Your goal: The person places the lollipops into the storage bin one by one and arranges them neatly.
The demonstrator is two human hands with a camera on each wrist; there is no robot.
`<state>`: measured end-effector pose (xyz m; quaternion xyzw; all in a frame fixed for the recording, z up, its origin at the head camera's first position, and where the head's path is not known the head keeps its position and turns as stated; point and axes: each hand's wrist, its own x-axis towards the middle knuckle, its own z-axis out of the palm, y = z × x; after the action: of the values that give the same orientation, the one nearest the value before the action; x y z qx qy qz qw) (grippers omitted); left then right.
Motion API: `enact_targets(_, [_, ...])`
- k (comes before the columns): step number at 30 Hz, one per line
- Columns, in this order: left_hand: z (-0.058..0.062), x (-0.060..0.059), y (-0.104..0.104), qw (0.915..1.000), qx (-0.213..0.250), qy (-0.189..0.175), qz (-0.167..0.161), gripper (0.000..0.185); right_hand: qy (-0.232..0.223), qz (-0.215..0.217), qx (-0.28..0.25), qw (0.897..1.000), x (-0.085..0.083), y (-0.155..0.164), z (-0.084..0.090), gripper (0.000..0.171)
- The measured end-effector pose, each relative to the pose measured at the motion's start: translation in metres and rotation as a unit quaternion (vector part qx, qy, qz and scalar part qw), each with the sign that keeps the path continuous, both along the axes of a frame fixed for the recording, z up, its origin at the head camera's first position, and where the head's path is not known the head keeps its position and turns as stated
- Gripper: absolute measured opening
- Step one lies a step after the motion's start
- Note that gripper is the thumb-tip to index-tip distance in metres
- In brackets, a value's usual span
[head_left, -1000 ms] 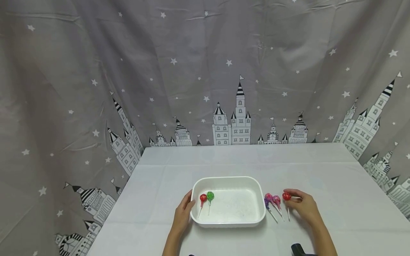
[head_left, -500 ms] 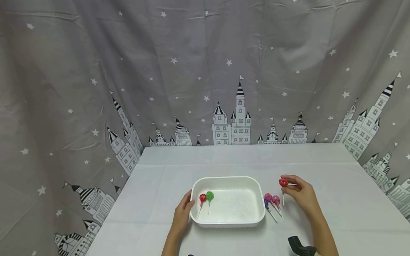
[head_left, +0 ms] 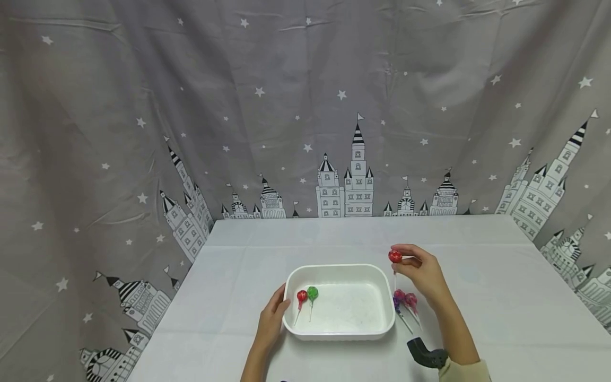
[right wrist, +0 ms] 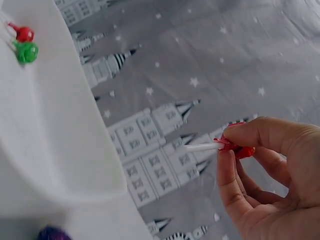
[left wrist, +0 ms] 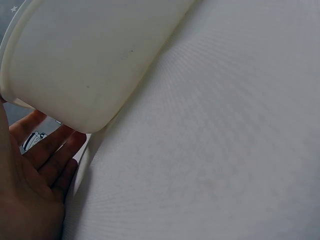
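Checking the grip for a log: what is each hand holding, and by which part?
The right hand pinches a red lollipop by its candy head. The left hand only rests against the white tray.

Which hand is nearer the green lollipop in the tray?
Left. The left hand rests on the tray wall beside the green lollipop; the right hand is beyond the tray's far corner.

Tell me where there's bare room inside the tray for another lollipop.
The tray is bare from its middle to its right wall. Its left end is crowded: a red lollipop and a green lollipop lie there, beside the left hand.
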<state>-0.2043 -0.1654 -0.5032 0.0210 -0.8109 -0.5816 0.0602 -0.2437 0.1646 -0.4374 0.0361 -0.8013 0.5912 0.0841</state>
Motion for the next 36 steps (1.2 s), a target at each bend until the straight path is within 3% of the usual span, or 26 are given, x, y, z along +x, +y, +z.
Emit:
enact_targets(6, [-0.002,-0.001,-0.001,1.0,-0.005,0.006,-0.002,0.043,-0.008,0.023,-0.006,1.0,-0.006,-0.024,0.011,0.038])
enact_targets(13, [-0.035,-0.016,-0.013,1.0,0.006,0.004,-0.006,0.045,-0.007,0.052,-0.013,0.999,-0.014,-0.054,0.009,0.037])
enact_targets(16, [-0.039,-0.018,-0.014,0.9999,0.006,0.008,-0.007,0.046,-0.012,0.065,-0.024,0.998,-0.017,-0.065,0.004,0.036])
enact_targets(29, [-0.042,-0.019,-0.013,0.9999,0.006,0.012,-0.003,0.046,-0.053,0.103,-0.052,0.992,-0.024,-0.113,-0.025,0.034])
enact_targets(30, [-0.037,-0.017,-0.011,0.9999,0.005,0.011,-0.002,0.046,-0.056,0.109,-0.055,0.991,-0.025,-0.115,-0.029,0.035])
enact_targets(36, [-0.036,-0.017,-0.012,0.9999,0.0,0.014,0.001,0.045,-0.082,0.128,-0.069,0.986,-0.026,-0.129,-0.043,0.036])
